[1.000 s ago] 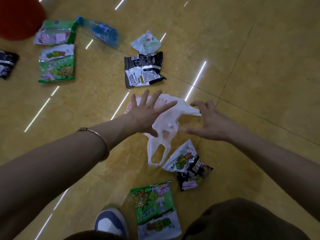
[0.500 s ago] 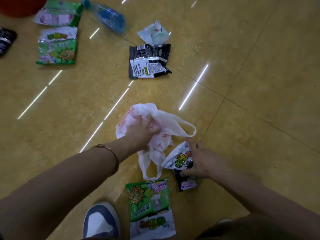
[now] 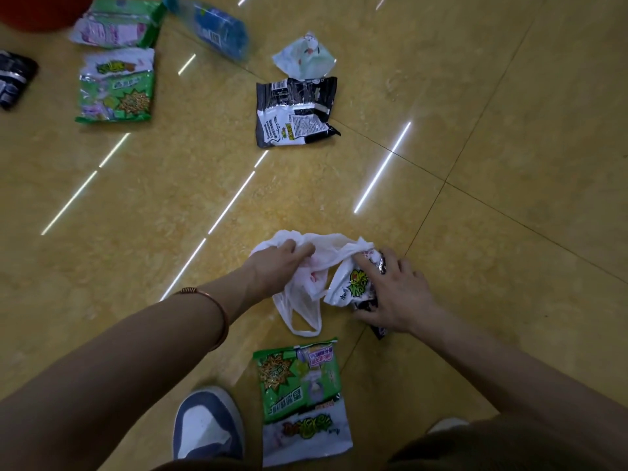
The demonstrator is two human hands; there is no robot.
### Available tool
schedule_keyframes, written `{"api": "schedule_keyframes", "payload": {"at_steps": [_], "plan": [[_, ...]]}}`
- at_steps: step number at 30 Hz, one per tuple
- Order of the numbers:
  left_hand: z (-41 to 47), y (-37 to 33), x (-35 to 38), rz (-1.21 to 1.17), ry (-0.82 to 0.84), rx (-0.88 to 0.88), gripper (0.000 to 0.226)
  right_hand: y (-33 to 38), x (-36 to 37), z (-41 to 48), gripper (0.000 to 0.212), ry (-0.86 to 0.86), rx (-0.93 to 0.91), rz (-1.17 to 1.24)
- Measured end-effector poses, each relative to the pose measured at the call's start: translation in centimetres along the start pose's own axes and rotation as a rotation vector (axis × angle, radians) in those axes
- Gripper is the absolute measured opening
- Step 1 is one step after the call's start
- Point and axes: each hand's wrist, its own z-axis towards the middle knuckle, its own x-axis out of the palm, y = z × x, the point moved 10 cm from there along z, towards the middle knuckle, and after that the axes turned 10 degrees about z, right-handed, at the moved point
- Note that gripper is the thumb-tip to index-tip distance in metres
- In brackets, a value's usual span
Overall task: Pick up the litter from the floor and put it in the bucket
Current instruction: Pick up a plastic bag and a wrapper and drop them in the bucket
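Observation:
My left hand [image 3: 278,265] grips a crumpled white plastic bag [image 3: 302,294] just above the yellow floor. Beside it my right hand [image 3: 394,294] holds a white and black snack wrapper [image 3: 350,283], thumb under it and fingers over it. A green and white snack packet [image 3: 300,396] lies close to my shoe. Farther off lie a black and white packet [image 3: 294,113], a small pale wrapper [image 3: 304,56], a blue plastic bottle [image 3: 219,27] and two green packets [image 3: 115,86] [image 3: 115,23]. The red bucket [image 3: 37,10] shows at the top left corner, mostly cut off.
A dark packet [image 3: 13,79] lies at the left edge. My blue and white shoe [image 3: 204,426] stands at the bottom, left of the nearest green packet. Bare tiled floor [image 3: 509,147] stretches to the right.
My left hand has closed on the plastic bag and bunched it up. My right hand dropped from the bag to the white and black wrapper and took hold of it. The view tilted down.

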Motion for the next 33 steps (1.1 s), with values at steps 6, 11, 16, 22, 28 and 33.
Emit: {"api": "schedule_keyframes", "payload": {"at_steps": [6, 11, 16, 22, 28, 33], "plan": [[0.1, 0.2, 0.7, -0.023, -0.019, -0.027, 0.061, 0.0, 0.8, -0.6, 0.100, -0.029, 0.015, -0.058], [0.0, 0.2, 1.0, -0.037, -0.093, 0.009, 0.056, 1.1, 0.2, -0.5, 0.098, -0.151, 0.033, -0.114], [0.3, 0.3, 0.6, -0.023, -0.047, 0.025, 0.050, 0.5, -0.8, 0.5, 0.078, -0.039, -0.023, -0.050], [-1.3, 1.8, -5.9, -0.197, -0.147, -0.007, 0.038, 0.1, -6.0, -0.1, 0.082, -0.063, -0.019, 0.007], [-10.9, 0.8, -17.2, -0.537, -0.311, -0.062, 0.031, 1.1, -13.9, -8.1, 0.089, -0.076, -0.002, 0.224], [-21.8, 0.0, -27.5, -0.629, -0.322, -0.123, 0.020, 4.6, -24.2, -16.0, 0.075, -0.100, -0.112, 0.349]]}}
